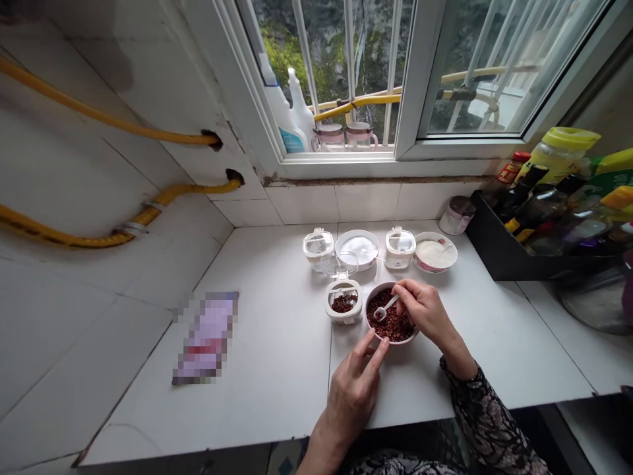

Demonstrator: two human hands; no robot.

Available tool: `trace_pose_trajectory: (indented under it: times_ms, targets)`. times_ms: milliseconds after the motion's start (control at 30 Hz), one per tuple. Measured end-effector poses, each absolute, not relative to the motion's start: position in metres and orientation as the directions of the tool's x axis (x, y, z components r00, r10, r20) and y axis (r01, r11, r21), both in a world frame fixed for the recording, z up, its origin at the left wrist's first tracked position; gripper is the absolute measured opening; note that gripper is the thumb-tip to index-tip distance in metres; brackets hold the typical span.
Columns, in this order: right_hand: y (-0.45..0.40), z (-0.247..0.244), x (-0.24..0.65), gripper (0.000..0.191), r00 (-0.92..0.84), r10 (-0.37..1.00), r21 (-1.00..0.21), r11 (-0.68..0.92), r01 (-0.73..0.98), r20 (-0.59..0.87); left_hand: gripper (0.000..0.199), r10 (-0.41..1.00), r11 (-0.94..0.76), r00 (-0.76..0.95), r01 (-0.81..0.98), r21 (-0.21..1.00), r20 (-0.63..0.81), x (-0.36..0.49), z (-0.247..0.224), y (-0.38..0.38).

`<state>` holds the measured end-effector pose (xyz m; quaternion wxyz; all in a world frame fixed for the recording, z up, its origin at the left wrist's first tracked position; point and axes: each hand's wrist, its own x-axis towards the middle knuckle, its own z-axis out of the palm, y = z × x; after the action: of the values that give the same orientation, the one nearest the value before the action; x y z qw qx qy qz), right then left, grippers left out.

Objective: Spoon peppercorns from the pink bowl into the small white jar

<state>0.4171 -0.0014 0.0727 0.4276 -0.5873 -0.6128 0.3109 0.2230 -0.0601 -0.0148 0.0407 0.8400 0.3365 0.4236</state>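
A white bowl (370, 326) of dark red dried bits that look like Sichuan peppercorns (395, 324) sits on the white tiled counter. Over it, my right hand (421, 307) pinches the handle of a small white spoon (380, 313), its scoop down among the peppercorns. The fingertips of my left hand (357, 386) rest at the bowl's near left rim, with two fingers stretched out and apart. Just left of the bowl stands a small clear spice jar (344, 318), its lid (340, 264) raised, with some of the same dark red bits inside.
Behind stand two lidded jars (318, 248) (399, 248), a bowl of white grains (358, 251) and another bowl of pale grains (435, 253). A black box of bottles (499, 254) stands right, beside a pink-lidded jar (455, 216). A blurred purple packet (210, 340) lies left.
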Motion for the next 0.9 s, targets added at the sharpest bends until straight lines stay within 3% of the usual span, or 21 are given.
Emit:
trace_pose_trajectory:
  times_ms: [200, 400, 700, 900]
  targets:
    - [-0.0006, 0.0697, 0.4180, 0.026, 0.056, 0.971, -0.809, 0.160, 0.566, 0.232, 0.063, 0.603, -0.767, 0.412, 0.535, 0.354, 0.683, 0.2227, -0.0145, -0.0601]
    - [0.0013, 0.0675, 0.4171, 0.027, 0.079, 0.972, -0.827, 0.145, 0.543, 0.222, 0.064, 0.606, -0.768, 0.414, 0.527, 0.364, 0.679, 0.2229, -0.0151, -0.0604]
    - [0.0041, 0.0665, 0.4187, 0.033, 0.168, 0.985, -0.970, -0.001, 0.244, 0.041, 0.063, 0.602, -0.770, 0.424, 0.533, 0.351, 0.676, 0.2224, -0.0135, -0.0599]
    - [0.0074, 0.0708, 0.4175, 0.046, 0.200, 0.980, -1.000, 0.002, 0.017, 0.005, 0.064, 0.605, -0.770, 0.412, 0.522, 0.368, 0.681, 0.2230, -0.0158, -0.0601]
